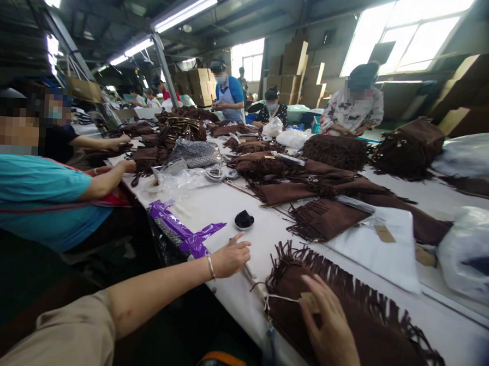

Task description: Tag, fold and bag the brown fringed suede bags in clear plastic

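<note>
A dark brown fringed bag (pixel 368 326) lies flat on the white table in front of me. My right hand (pixel 331 324) is over it, fingers stretched and thumb apart. A tan paper tag (pixel 311 302) on a white string (pixel 281 298) shows between thumb and fingers; whether they touch it I cannot tell. My left hand (pixel 230 257), with a bracelet (pixel 211 267) at the wrist, hovers near the table's edge, fingers loosely extended and nothing visible in them. Just beyond it sits a small round dish (pixel 244 227) with black material inside.
Purple tape (pixel 184 232) covers the table's near left edge. More brown fringed bags (pixel 333 217) and a clear plastic bag (pixel 472 255) lie beyond. A person in a turquoise shirt (pixel 34 199) works close on my left; others stand across the table. Cardboard boxes (pixel 293 71) are stacked behind.
</note>
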A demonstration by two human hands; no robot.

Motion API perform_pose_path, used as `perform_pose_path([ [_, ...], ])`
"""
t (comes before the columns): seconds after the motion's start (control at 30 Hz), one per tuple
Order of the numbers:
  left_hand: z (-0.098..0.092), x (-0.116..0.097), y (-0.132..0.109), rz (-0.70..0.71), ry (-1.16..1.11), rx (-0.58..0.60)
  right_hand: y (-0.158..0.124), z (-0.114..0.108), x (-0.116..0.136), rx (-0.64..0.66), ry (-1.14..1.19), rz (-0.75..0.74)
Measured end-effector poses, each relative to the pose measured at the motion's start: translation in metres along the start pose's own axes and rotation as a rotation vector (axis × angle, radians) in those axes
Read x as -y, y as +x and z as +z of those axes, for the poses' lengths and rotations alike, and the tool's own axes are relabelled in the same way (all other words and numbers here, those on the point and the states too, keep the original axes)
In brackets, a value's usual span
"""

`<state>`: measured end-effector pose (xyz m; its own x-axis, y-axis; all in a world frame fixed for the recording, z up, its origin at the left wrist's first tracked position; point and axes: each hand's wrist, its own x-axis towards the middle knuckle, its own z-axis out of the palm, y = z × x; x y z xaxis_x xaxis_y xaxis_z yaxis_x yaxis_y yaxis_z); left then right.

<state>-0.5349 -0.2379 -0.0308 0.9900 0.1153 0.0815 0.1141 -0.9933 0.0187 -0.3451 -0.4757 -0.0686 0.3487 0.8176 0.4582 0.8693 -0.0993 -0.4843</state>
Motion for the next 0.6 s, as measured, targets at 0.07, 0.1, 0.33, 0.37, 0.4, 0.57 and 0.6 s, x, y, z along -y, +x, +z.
perform_pose_path([
  [0.07, -0.008, -0.009, -0.025, -0.133, -0.040, 0.088, -0.004, 0.008, 0.007, 0.212, -0.093, -0.167],
  [0.1, -0.011, -0.016, -0.037, -0.231, -0.080, 0.124, -0.007, 0.013, 0.009, 0.274, -0.151, -0.195],
  [0.33, 0.007, -0.089, -0.084, -0.672, -1.021, 0.492, -0.029, 0.028, 0.020, 0.268, -0.287, -0.082],
  [0.37, 0.012, -0.098, -0.083, -0.657, -1.166, 0.492, -0.033, 0.031, 0.024, 0.269, -0.291, -0.100],
  [0.4, 0.018, -0.106, -0.080, -0.641, -1.287, 0.472, -0.037, 0.033, 0.027, 0.270, -0.296, -0.120],
  [0.57, 0.048, -0.133, -0.056, -0.727, -1.658, 0.404, -0.042, 0.034, 0.030, 0.333, -0.293, -0.143],
  [0.6, 0.053, -0.137, -0.051, -0.756, -1.728, 0.418, -0.040, 0.031, 0.028, 0.361, -0.275, -0.151],
])
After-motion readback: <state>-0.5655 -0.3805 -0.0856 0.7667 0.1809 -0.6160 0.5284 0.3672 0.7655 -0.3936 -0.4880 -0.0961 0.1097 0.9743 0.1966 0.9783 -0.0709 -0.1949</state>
